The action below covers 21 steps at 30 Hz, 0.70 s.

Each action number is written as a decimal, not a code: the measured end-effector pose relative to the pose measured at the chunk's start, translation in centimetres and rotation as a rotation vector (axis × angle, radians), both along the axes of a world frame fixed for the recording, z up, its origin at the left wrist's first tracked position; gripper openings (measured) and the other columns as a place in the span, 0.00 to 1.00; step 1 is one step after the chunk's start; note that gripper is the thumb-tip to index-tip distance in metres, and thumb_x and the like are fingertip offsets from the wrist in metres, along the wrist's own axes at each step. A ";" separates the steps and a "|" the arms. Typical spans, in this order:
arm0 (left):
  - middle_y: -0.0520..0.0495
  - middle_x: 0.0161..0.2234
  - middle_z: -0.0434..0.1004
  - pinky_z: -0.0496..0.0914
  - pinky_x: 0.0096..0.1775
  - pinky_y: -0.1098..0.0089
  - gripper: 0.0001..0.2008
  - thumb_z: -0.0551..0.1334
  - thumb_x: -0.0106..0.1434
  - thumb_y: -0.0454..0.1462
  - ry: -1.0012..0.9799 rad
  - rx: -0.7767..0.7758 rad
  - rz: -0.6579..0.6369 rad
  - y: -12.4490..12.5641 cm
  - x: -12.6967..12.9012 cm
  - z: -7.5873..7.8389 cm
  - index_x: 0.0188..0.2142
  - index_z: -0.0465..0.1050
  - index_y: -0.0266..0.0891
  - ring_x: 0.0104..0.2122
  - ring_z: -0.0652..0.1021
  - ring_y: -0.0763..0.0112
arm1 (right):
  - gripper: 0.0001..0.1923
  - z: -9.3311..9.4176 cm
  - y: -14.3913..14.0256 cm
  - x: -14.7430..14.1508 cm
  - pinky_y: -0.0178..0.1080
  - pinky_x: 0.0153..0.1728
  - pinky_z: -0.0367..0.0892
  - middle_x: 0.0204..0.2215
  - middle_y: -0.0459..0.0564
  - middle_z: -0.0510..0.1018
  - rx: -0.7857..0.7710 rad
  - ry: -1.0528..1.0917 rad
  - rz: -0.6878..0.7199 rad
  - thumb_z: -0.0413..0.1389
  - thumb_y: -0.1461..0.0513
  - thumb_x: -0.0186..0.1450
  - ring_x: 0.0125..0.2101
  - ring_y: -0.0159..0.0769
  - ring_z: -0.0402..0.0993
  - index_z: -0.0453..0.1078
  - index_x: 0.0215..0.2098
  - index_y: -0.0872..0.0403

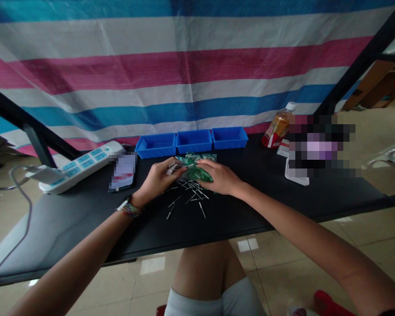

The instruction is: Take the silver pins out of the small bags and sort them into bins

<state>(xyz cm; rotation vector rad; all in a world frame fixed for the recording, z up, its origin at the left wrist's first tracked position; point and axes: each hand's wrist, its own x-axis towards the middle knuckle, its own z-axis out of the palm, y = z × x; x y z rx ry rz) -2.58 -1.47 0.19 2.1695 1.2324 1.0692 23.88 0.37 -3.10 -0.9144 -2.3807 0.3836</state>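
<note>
In the head view, my left hand (159, 176) and my right hand (220, 175) meet over the middle of a black table. Between them is a crumpled clear plastic bag with green parts (204, 174), its fingers-side edges gripped from both sides. What lies inside the bag is hard to make out. Beneath it, a loose pile of thin silver blind rivets (193, 188) spreads on the tabletop, several lying apart toward the front. Behind the hands stand three blue bins in a row: a left bin (156, 152), a middle bin (195, 146) and a right bin (230, 141).
A white power strip (82, 169) with a plugged-in cable lies at the left, beside a phone (123, 172). At the right are a drink bottle (278, 127) and a white object (296, 173), partly blurred out. Striped sheeting (184, 66) hangs behind the table (250, 210).
</note>
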 end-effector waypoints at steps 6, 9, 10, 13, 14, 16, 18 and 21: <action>0.51 0.28 0.75 0.67 0.30 0.72 0.20 0.70 0.67 0.52 -0.199 -0.029 0.118 0.6 0.2 0.2 0.35 0.76 0.38 0.27 0.72 0.72 | 0.28 -0.5 0.2 -0.4 0.58 0.70 0.67 0.68 0.60 0.72 0.065 -0.027 0.035 0.65 0.56 0.70 0.69 0.54 0.69 0.70 0.66 0.52; 0.51 0.27 0.74 0.67 0.29 0.72 0.21 0.70 0.67 0.53 -0.288 -0.031 0.139 1.0 0.6 0.3 0.33 0.75 0.38 0.27 0.71 0.72 | 0.30 -0.5 0.0 -0.7 0.59 0.72 0.64 0.69 0.62 0.71 0.071 -0.051 0.056 0.65 0.54 0.70 0.71 0.56 0.66 0.70 0.66 0.55; 0.52 0.27 0.74 0.67 0.29 0.72 0.21 0.70 0.67 0.53 -0.316 -0.051 0.137 1.1 0.7 0.3 0.34 0.75 0.38 0.26 0.71 0.73 | 0.31 -0.4 -0.1 -0.9 0.59 0.71 0.65 0.69 0.63 0.71 0.070 -0.056 0.063 0.65 0.53 0.70 0.71 0.56 0.66 0.70 0.67 0.55; 0.53 0.25 0.70 0.65 0.26 0.73 0.21 0.70 0.67 0.53 -0.385 -0.140 0.134 1.2 1.3 0.2 0.33 0.73 0.39 0.24 0.70 0.74 | 0.32 -0.1 -0.3 -1.7 0.57 0.68 0.70 0.67 0.61 0.72 0.067 -0.064 0.101 0.65 0.52 0.69 0.68 0.55 0.70 0.69 0.68 0.53; 0.54 0.24 0.69 0.64 0.25 0.73 0.21 0.70 0.67 0.53 -0.400 -0.158 0.137 1.2 1.5 0.1 0.32 0.72 0.39 0.23 0.69 0.74 | 0.32 0.0 -0.4 -2.0 0.56 0.66 0.72 0.66 0.60 0.73 0.066 -0.068 0.112 0.66 0.52 0.69 0.66 0.54 0.72 0.69 0.68 0.53; 0.55 0.23 0.67 0.63 0.23 0.73 0.22 0.71 0.66 0.53 -0.409 -0.165 0.142 1.2 1.7 0.0 0.31 0.70 0.40 0.22 0.68 0.75 | 0.32 0.3 -0.4 -2.4 0.54 0.63 0.76 0.64 0.58 0.75 0.067 -0.070 0.120 0.66 0.51 0.68 0.62 0.53 0.76 0.70 0.67 0.52; 0.55 0.23 0.66 0.63 0.23 0.73 0.21 0.70 0.66 0.53 -0.407 -0.152 0.144 1.2 1.9 0.0 0.30 0.70 0.40 0.22 0.67 0.75 | 0.32 0.4 -0.4 -2.6 0.54 0.60 0.78 0.62 0.58 0.77 0.092 -0.057 0.114 0.67 0.49 0.68 0.59 0.53 0.78 0.71 0.66 0.52; 0.56 0.22 0.65 0.62 0.22 0.74 0.21 0.70 0.67 0.52 -0.442 -0.157 0.173 1.2 2.1 0.3 0.31 0.69 0.41 0.20 0.66 0.76 | 0.31 0.7 -0.3 -2.2 0.54 0.57 0.79 0.59 0.60 0.79 0.187 -0.036 0.128 0.64 0.44 0.70 0.57 0.53 0.79 0.73 0.63 0.53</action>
